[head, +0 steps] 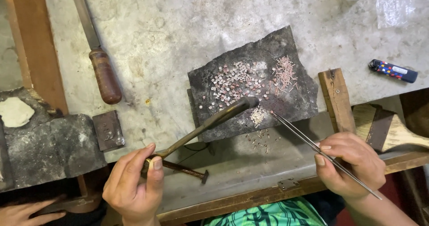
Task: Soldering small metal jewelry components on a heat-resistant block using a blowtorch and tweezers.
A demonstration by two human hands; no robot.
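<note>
Head view: my left hand [134, 186] wraps its fingers around a torch [210, 121], nozzle over the dark slab [295, 96] on the table [170, 38] — the slab carries pinkish chips [232, 82] and thin sticks [284, 74]. My right hand [351, 163] pinches long tweezers [308, 143], tips at the slab's edge.

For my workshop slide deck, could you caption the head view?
Left hand aims a torch at a dark slab while the right hand holds tweezers.
</note>
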